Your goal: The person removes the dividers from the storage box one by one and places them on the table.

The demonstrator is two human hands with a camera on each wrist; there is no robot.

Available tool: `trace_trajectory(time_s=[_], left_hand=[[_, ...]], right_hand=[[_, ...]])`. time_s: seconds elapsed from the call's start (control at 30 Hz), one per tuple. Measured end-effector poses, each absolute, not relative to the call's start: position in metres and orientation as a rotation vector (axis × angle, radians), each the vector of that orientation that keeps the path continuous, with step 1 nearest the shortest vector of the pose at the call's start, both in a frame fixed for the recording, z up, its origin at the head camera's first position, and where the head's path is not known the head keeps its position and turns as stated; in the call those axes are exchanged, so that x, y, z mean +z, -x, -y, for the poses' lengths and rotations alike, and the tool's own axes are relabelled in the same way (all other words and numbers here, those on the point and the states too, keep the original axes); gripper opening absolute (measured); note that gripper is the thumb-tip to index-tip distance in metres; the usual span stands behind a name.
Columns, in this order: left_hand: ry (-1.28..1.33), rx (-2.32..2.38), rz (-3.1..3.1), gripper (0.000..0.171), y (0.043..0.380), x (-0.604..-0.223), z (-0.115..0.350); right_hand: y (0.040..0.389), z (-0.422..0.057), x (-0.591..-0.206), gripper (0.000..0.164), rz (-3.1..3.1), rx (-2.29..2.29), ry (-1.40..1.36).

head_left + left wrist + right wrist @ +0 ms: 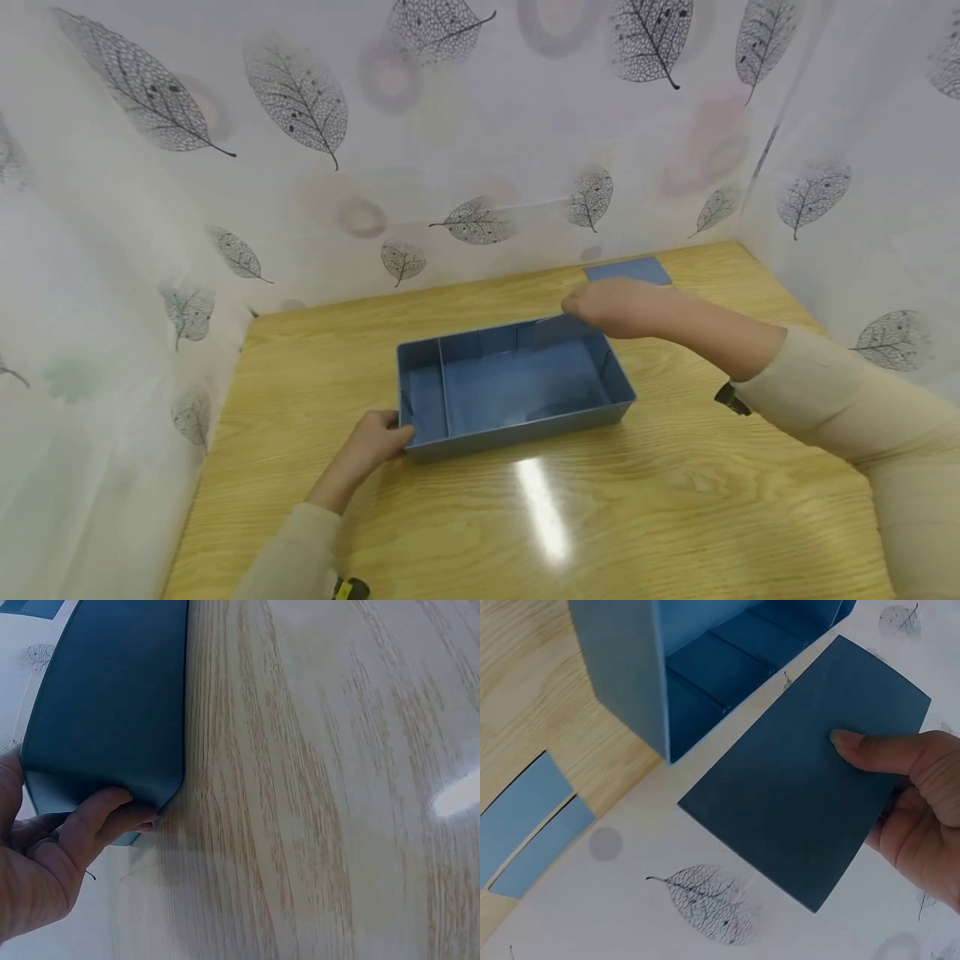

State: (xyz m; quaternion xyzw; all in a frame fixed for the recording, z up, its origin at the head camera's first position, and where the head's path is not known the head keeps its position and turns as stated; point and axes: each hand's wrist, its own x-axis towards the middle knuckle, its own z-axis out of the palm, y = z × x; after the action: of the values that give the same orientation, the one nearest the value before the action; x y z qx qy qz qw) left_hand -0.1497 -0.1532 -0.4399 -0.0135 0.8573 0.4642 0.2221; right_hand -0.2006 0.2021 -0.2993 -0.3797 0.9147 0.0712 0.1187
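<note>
A shallow blue open-topped box [517,427] stands on the wooden table, with one upright divider [444,387] across its left part. At the box's left near corner, my left hand [375,435] grips the wall. The left wrist view shows the fingers [94,817] against the box's end [112,697]. My right hand [618,307] is over the far right corner. Between thumb and fingers it pinches a flat blue divider panel [802,772], held apart from the box [622,682] in the right wrist view. In the head view, the hand hides part of this panel.
Flat blue panels lie at the table's back edge; the right wrist view shows two pieces [521,814] side by side, partly covered by my right hand in the head view. A leaf-patterned sheet [480,142] encloses the table [450,533] behind and at both sides.
</note>
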Motion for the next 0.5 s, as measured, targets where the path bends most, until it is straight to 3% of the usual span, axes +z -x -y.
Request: trace_trajectory(time_s=[0.5], left_hand=[[0.035,1.297,-2.354,0.044,0.149,-0.44,0.154]], right_hand=[[0.201,-0.26,-0.298,0.027,-2.82,0.026,1.008]])
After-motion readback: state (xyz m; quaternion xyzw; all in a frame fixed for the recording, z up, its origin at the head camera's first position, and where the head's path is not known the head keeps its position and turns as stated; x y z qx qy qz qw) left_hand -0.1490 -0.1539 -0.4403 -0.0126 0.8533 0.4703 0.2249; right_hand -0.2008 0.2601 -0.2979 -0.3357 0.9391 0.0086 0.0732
